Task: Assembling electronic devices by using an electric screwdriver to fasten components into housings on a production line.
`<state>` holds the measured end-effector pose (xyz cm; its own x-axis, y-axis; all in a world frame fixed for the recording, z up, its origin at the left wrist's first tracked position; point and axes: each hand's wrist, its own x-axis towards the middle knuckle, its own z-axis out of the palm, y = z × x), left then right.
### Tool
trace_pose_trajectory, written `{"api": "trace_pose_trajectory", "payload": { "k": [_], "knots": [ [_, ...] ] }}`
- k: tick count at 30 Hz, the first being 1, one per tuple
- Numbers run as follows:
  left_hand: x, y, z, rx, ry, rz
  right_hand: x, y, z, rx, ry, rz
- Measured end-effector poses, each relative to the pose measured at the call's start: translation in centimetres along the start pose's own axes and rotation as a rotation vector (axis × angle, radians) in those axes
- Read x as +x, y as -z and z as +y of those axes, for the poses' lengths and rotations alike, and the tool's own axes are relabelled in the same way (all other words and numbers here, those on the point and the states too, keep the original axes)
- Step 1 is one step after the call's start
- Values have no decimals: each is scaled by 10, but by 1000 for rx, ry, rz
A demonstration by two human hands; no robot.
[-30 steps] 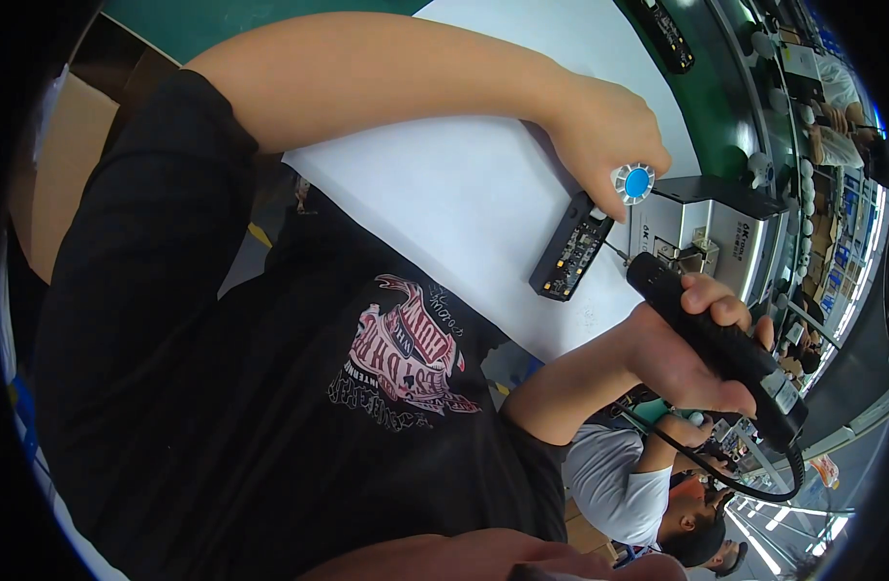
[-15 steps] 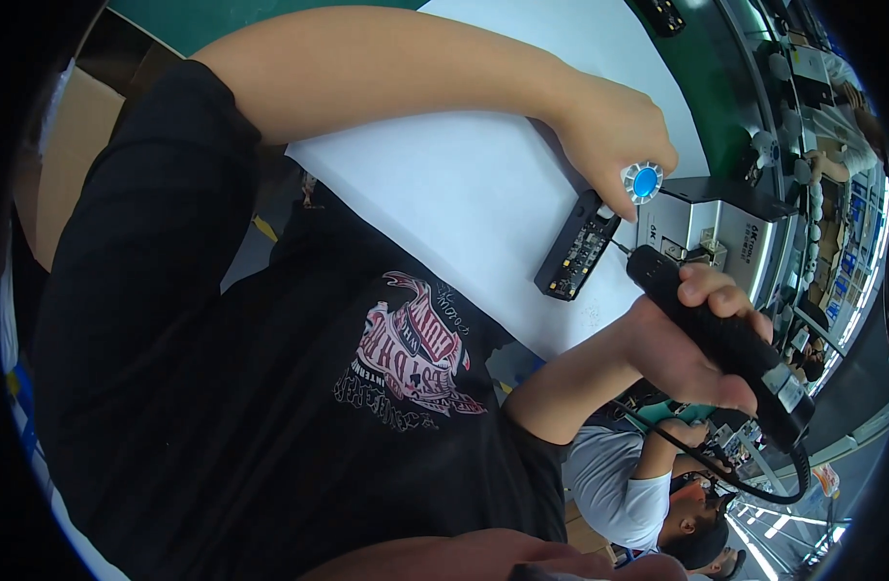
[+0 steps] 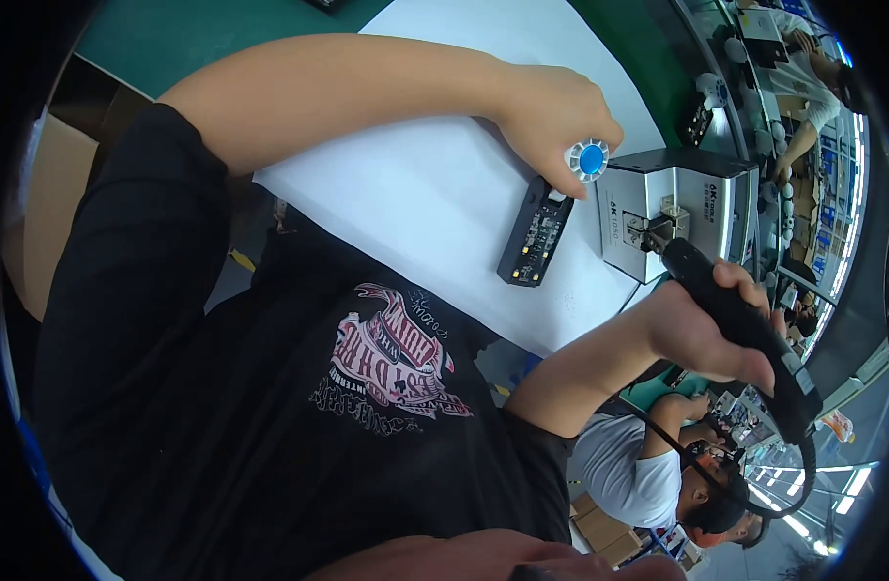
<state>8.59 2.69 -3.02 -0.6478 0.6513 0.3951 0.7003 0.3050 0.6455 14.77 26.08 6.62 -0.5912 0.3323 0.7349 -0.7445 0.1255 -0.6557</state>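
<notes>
In the head view, the right hand is closed around a black electric screwdriver, its front end at the metal fitting on the face of a silver-grey box. A dark cable curves away from the tool's rear end. The left hand is curled, its thumb against the upper end of a black case; whether the fingers grip it cannot be told. A round knob with a blue centre shows at those fingers. The case, its circuit board exposed, sits tilted on white paper over a green desk, just beside the box. A co-worker in a light shirt appears below.
</notes>
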Motion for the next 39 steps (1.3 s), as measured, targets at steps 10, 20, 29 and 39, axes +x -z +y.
{"api": "trace_pose_trajectory", "payload": {
  "k": [10,20,29,39],
  "knots": [
    [1,-1,3,18,27,6,-37,-6,-12,499,-187,-366],
    [0,1,2,17,46,-19,-54,-26,-11,507,-290,-329],
    [8,-1,1,94,-13,-17,-52,-24,-12,612,-285,-414],
    [3,-1,-7,80,-22,21,2,-13,-8,-105,58,5]
  ]
}}
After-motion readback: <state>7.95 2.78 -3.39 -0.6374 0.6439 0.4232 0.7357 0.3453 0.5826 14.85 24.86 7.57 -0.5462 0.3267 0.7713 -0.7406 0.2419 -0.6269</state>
